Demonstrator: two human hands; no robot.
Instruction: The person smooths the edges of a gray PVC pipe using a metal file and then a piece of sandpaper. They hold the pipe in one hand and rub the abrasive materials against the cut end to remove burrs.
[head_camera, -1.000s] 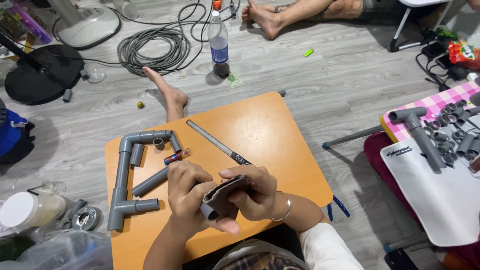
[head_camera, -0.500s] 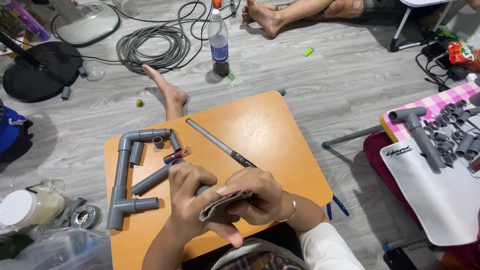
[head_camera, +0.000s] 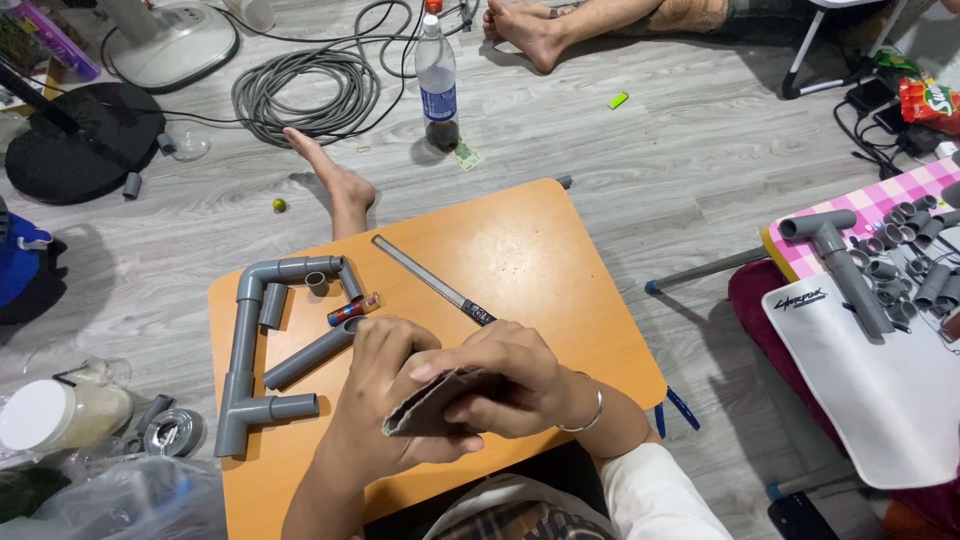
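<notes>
Left grip (head_camera: 385, 400): my fingers curled together round the near end of a sandpaper sheet (head_camera: 440, 400), clamped on it.
Right grip (head_camera: 510, 385): fingers pinched shut over the top of the same sheet.
Sheet: folded, brown, held just above the counter (head_camera: 560, 290), near its front edge.
Under the sheet: hidden; cannot tell what it wraps.
Pipe frame (head_camera: 250, 350): grey, flat on the counter, left of my hands.
Loose pipe (head_camera: 312, 355): touching my left fingers.
Rod (head_camera: 430, 280): lies diagonally, beyond my right hand.
Marker (head_camera: 352, 308): beside the frame.
</notes>
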